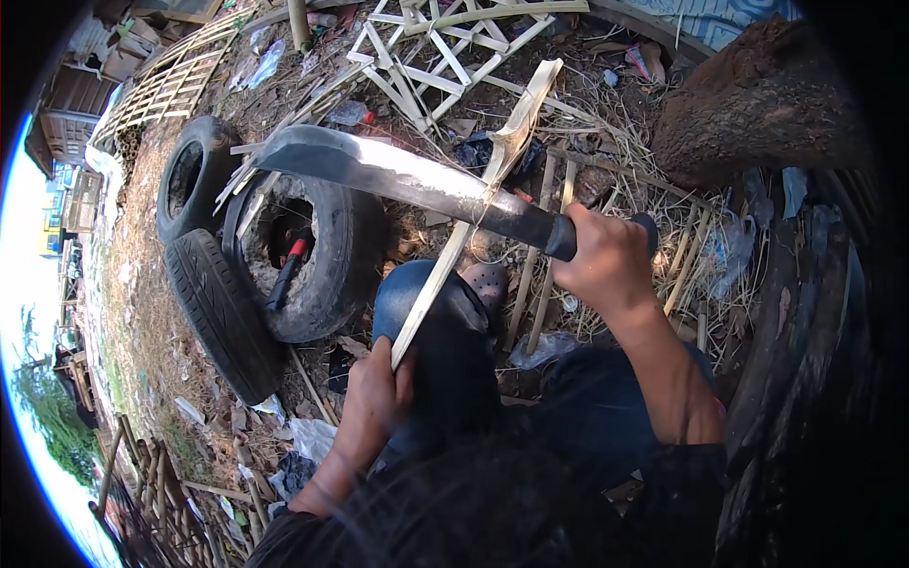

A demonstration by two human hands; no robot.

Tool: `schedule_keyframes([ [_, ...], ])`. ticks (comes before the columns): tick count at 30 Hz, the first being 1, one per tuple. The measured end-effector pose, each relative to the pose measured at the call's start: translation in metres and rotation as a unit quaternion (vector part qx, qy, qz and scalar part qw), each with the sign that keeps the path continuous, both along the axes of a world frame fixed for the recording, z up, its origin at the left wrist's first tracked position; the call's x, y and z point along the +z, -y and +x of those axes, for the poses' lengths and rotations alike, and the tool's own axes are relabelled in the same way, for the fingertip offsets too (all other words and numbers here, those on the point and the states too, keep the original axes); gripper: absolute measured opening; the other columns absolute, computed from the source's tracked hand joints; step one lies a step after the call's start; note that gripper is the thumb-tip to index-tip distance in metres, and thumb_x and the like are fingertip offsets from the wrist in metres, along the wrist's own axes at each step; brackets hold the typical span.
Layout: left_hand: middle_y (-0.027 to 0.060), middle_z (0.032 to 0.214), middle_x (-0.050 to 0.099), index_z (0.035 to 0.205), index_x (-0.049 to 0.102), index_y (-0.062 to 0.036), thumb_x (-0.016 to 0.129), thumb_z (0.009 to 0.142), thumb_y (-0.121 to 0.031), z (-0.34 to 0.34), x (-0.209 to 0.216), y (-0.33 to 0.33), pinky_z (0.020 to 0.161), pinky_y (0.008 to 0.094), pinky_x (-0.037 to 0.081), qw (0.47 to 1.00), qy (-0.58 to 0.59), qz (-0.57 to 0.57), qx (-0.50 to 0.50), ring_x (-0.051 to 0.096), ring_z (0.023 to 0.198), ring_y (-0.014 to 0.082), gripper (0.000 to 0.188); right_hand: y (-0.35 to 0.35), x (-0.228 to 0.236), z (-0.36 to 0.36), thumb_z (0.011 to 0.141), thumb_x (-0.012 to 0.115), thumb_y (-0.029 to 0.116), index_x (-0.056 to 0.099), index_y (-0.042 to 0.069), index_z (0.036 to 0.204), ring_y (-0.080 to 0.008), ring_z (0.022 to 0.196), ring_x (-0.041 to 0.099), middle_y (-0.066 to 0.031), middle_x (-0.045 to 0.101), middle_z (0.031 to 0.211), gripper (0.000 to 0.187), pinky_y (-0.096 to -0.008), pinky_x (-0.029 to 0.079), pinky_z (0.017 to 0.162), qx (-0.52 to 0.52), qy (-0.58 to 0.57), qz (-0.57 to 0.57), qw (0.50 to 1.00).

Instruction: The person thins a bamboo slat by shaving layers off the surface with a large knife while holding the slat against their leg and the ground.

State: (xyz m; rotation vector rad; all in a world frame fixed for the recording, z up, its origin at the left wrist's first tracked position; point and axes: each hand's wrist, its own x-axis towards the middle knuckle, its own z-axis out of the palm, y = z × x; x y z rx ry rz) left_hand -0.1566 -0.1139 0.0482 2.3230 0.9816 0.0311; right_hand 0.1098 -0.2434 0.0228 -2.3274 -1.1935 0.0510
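Head view | Left hand (372,396): clamped on lower end of bamboo strip (437,284), over knee (402,289) | Right hand (606,256): clamped on handle of knife (407,178), blade crossing strip | Risk: edge skidding downstrip could cut left hand or knee.

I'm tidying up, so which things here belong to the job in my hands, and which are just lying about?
In use:
- machete, right hand
- pale bamboo strip, left hand

Seemingly just lying about:
- three tyres
- crumpled clear plastic

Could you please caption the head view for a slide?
Right hand holds a machete across a bamboo strip in left hand.
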Motion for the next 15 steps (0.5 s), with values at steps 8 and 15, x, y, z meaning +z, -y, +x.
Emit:
schedule_keyframes([
  [8,0.0298,0.064,0.055,0.080,0.045,0.0015,0.058,0.092,-0.014,0.003,0.001,0.000,0.052,0.0524,0.042,1.000,-0.002,0.007,-0.007,0.056,0.064,0.0497,0.023,0.001,0.000,0.004,0.063,0.075,0.021,0.067,0.004,0.099,-0.0348,0.072,0.067,-0.0149,0.066,0.072,0.041,-0.0434,0.054,0.067,0.037,-0.116,-0.012,0.992],
  [15,0.0277,0.064,0.053,0.084,0.048,0.0025,0.054,0.093,-0.014,0.006,0.001,0.004,0.054,0.0505,0.039,1.000,-0.013,-0.004,0.003,0.054,0.065,0.0501,0.020,0.001,-0.007,-0.022,0.057,0.075,0.016,0.062,0.006,0.084,-0.0309,0.067,0.066,-0.0116,0.063,0.067,0.031,-0.0396,0.053,0.064,0.099,-0.037,0.041,0.994],
])
